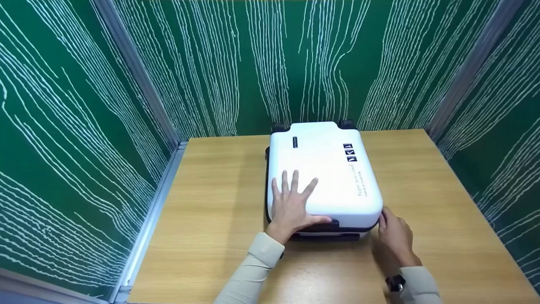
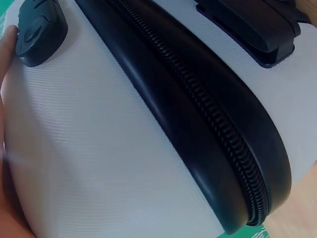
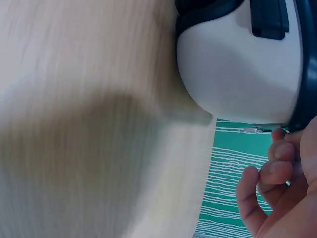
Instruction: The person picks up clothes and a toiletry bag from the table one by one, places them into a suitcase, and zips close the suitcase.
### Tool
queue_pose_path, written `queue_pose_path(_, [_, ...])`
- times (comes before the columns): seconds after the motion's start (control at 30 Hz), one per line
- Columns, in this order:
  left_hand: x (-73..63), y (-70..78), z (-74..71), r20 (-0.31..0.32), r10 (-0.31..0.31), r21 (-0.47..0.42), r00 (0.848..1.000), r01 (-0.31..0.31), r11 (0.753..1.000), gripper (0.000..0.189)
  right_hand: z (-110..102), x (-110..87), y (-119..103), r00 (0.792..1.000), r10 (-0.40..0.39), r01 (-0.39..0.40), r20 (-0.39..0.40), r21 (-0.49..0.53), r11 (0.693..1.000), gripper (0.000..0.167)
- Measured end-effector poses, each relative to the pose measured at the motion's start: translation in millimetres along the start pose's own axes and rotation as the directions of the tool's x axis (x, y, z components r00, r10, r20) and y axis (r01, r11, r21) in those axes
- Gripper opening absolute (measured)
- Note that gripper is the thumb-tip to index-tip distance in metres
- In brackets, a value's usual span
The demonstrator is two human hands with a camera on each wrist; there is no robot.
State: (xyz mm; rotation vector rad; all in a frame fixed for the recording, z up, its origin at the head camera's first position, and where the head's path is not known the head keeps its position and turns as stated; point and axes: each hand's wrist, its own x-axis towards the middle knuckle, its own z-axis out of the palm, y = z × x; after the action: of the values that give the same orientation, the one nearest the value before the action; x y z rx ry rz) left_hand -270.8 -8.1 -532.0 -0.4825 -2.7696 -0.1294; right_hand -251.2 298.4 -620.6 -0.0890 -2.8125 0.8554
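A white hard-shell suitcase (image 1: 325, 173) lies flat on the table, its wheels toward the back wall. My left hand (image 1: 291, 207) rests on its lid with fingers spread, the thumb along the near edge by a black side handle. In the left wrist view, a black-trimmed zipper (image 2: 198, 99) runs round the suitcase's side. At the near right corner is my right hand (image 1: 395, 234), its fingers curled against the zipper seam. The right wrist view shows these curled fingers (image 3: 275, 171) at a small metallic zipper pull (image 3: 260, 129), partly hidden by the hand.
The wooden table (image 1: 202, 202) extends on both sides of the suitcase. Green panels with white wavy lines (image 1: 261, 63) enclose the back and sides, joined by grey metal posts (image 1: 139, 71). A dark watch (image 1: 395, 283) is on the right wrist.
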Motion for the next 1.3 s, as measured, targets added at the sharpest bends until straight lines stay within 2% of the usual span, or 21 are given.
queue_pose_path(0.2, [0.8,-2.4,-0.3,-0.011,0.003,-0.013,1.000,-0.004,1.000,0.112,-10,1.9,3,0.997,-0.058,0.061,0.050,-0.051,0.997,0.020])
queue_pose_path(0.43, [2.1,-4.1,-1.4,0.005,0.006,-0.031,1.000,-0.006,1.000,0.112,-17,3.1,7,0.987,-0.149,0.153,0.053,-0.087,0.984,0.015])
queue_pose_path(0.6, [3.9,-5.0,-3.1,0.031,0.003,-0.056,1.000,-0.001,0.998,0.112,-23,5.4,10,0.971,-0.232,0.238,0.060,-0.110,0.965,0.009])
queue_pose_path(0.77, [7.5,-6.7,-5.2,0.057,-0.005,-0.025,0.998,0.006,1.000,0.112,-27,7.5,10,0.952,-0.299,0.305,0.061,-0.129,0.944,0.018])
queue_pose_path(0.93, [8.3,-8.4,-8.1,0.086,-0.004,-0.019,0.996,0.005,1.000,0.112,-29,9.0,12,0.949,-0.296,0.307,0.109,-0.099,0.947,0.014])
queue_pose_path(1.17, [7.3,-11.0,-9.1,0.064,0.011,-0.015,0.998,-0.010,1.000,0.112,-32,11.4,12,0.945,-0.267,0.285,0.187,-0.076,0.956,0.011])
queue_pose_path(1.3, [7.8,-12.8,-9.7,0.072,0.011,-0.020,0.997,-0.010,1.000,0.111,-35,11.5,10,0.939,-0.272,0.290,0.212,-0.059,0.955,0.011])
